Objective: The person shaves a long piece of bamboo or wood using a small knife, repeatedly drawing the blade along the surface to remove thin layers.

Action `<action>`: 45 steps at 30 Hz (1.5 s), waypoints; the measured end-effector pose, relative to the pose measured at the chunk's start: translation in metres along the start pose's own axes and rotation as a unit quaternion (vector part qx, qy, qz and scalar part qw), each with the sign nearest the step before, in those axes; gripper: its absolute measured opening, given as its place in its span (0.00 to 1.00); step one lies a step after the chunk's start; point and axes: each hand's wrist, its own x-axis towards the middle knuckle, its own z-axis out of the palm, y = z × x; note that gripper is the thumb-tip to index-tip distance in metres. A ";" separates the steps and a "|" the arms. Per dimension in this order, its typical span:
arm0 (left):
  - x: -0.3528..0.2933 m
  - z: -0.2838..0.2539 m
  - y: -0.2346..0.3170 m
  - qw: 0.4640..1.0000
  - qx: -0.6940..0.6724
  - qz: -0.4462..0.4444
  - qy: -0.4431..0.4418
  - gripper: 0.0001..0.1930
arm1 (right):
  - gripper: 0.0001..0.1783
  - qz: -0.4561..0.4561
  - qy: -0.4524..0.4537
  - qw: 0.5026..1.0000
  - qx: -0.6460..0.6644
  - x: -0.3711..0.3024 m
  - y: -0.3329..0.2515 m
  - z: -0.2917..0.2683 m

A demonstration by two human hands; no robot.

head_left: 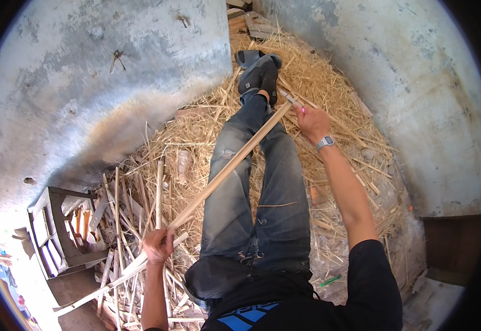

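Observation:
A long, pale split-bamboo strip (235, 161) slants across my outstretched legs (279, 220), from lower left to upper right. Its lower part is closed in the fingers of my left hand (157, 246), beside my left thigh. A thinner pale strip (99, 292) runs from that hand down to the lower left. Past my right knee, my right hand (312, 122) grips a small knife (286, 96) with a metal blade and a bit of pink showing at the handle. The blade lies close by the strip's far end; whether it touches is hard to tell.
Shavings (306, 69) cover the floor around my feet. Loose sticks (118, 237) lie at left beside a dark frame (64, 231). Weathered walls stand on the left (113, 71) and right (400, 94). A green object (330, 281) lies by my right hip.

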 end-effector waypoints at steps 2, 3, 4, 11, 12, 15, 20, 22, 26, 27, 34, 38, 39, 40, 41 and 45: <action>0.015 0.011 0.016 1.000 -0.004 0.009 0.029 0.09 | 0.37 0.065 0.073 0.993 0.072 -0.005 -0.005 0.018; 0.013 0.010 0.015 1.000 0.005 -0.001 0.024 0.09 | 0.37 0.165 0.026 0.947 0.273 -0.002 -0.016 0.021; 0.011 0.009 0.015 1.000 0.011 -0.010 0.014 0.10 | 0.37 0.260 -0.024 0.850 0.457 -0.004 -0.028 0.022; 0.012 0.008 0.039 0.999 -0.014 -0.046 0.003 0.09 | 0.34 0.224 0.068 0.798 0.555 0.006 -0.053 -0.012; 0.008 0.010 0.041 0.998 -0.020 -0.059 0.003 0.09 | 0.35 0.186 0.068 0.836 0.512 0.006 -0.057 -0.016; 0.005 0.022 0.046 0.996 -0.049 -0.077 0.018 0.08 | 0.37 0.088 0.034 0.925 0.369 -0.004 -0.063 -0.032; 0.026 0.038 0.068 0.990 -0.075 -0.118 -0.003 0.08 | 0.39 0.058 -0.187 0.970 0.142 -0.051 -0.092 -0.044; 0.045 0.044 0.084 0.990 -0.074 -0.117 0.007 0.07 | 0.40 0.027 -0.213 0.972 0.098 -0.070 -0.107 -0.038; 0.070 0.051 0.096 0.992 -0.061 -0.106 0.013 0.08 | 0.40 -0.026 -0.193 0.978 0.079 -0.092 -0.126 -0.028; 0.070 0.053 0.091 0.993 -0.054 -0.098 0.022 0.08 | 0.40 -0.041 -0.181 0.979 0.088 -0.093 -0.128 -0.025; 0.059 0.055 0.079 0.997 -0.032 -0.063 0.043 0.09 | 0.40 -0.123 -0.100 0.987 0.009 -0.081 -0.109 -0.011; 0.052 0.051 0.079 0.997 -0.024 -0.051 0.049 0.10 | 0.39 -0.139 -0.129 0.982 -0.010 -0.049 -0.082 -0.011; 0.050 0.053 0.078 0.997 -0.025 -0.048 0.055 0.10 | 0.39 -0.138 -0.128 0.982 -0.019 -0.046 -0.080 -0.009; 0.048 0.057 0.074 0.997 -0.026 -0.046 0.060 0.10 | 0.39 -0.137 -0.128 0.982 -0.027 -0.043 -0.077 -0.007; 0.045 0.059 0.071 0.996 -0.025 -0.045 0.067 0.10 | 0.39 -0.114 -0.133 0.984 -0.038 -0.039 -0.075 -0.006; 0.039 0.044 0.070 0.997 -0.022 -0.038 0.058 0.10 | 0.40 -0.003 -0.117 0.992 -0.051 -0.012 -0.040 -0.009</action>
